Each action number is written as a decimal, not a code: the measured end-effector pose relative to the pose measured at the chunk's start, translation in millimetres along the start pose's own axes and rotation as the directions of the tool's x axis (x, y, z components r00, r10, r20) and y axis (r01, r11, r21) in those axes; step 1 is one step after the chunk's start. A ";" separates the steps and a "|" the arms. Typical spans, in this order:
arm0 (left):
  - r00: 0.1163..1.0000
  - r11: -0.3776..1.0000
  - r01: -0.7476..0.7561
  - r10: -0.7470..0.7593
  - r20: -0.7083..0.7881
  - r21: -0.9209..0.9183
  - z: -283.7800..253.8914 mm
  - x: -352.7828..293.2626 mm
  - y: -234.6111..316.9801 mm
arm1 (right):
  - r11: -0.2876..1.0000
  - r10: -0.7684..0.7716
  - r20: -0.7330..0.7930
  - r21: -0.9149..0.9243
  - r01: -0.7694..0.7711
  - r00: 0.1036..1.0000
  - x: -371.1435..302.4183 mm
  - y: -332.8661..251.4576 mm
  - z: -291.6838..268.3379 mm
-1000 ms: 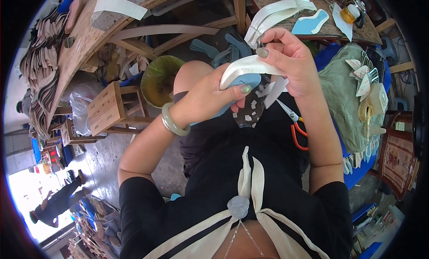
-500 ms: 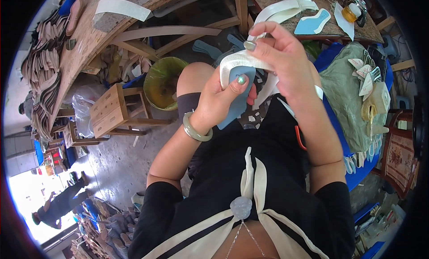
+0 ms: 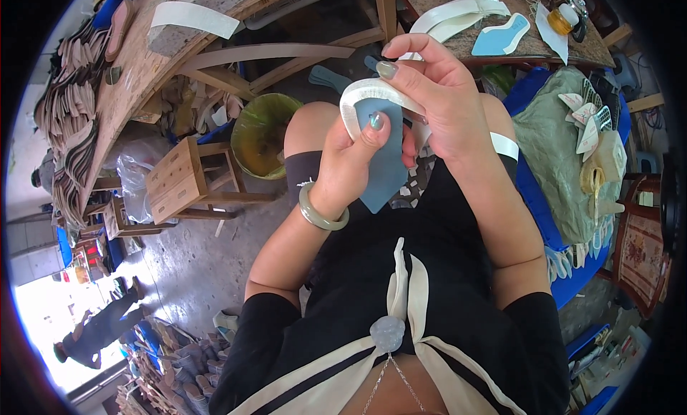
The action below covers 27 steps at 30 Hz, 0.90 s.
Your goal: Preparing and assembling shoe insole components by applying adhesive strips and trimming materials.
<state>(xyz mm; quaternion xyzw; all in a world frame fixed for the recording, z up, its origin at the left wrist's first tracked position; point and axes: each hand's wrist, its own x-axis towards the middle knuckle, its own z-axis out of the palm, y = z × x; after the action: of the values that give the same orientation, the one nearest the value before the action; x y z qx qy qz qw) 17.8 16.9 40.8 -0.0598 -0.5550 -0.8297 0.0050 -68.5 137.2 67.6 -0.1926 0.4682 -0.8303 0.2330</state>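
My left hand (image 3: 351,157) grips a blue insole-shaped sheet (image 3: 386,168), its thumb pressed flat on the face and fingertips showing past the right edge. Around the sheet's rounded top end curves a white fabric strip (image 3: 349,100). My right hand (image 3: 452,104) is closed on the strip at the upper right, thumb and fingers bent round it. Part of the strip passes behind this hand and is hidden. Both hands are held above my lap, close together.
At upper right, a table holds white strips (image 3: 458,16), a blue-and-white insole piece (image 3: 501,36) and an amber jar (image 3: 563,19). A yellow-green bin (image 3: 263,136) and wooden stool (image 3: 175,179) stand left. Stacked soles (image 3: 75,104) lie far left. Another person (image 3: 96,325) is distant.
The sheet has turned more upright, with its pointed end swung rightward. Both hands have shifted slightly left. The red-handled tool seen by my right leg is no longer visible.
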 end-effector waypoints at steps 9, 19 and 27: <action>0.959 0.984 -0.122 0.084 -0.272 -0.126 -7.6 1.5 4.6 | 0.890 -0.114 0.080 -0.435 0.138 0.990 -11.9 -13.5 -2.7; 0.837 0.897 -0.424 0.335 -0.432 -0.127 4.7 0.6 5.9 | 0.266 -0.579 0.332 -0.787 0.557 0.745 -34.0 26.2 6.7; 0.855 0.910 -0.407 0.350 -0.382 -0.077 1.7 -4.0 0.3 | 0.728 -0.185 0.165 -0.639 0.248 0.969 -34.0 27.1 7.7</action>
<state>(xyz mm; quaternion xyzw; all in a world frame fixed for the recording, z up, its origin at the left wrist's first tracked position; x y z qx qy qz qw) 22.0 18.1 41.2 -0.0151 -0.4558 -0.8495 0.2653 -31.0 138.9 44.5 -0.3523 0.6921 -0.6258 0.0731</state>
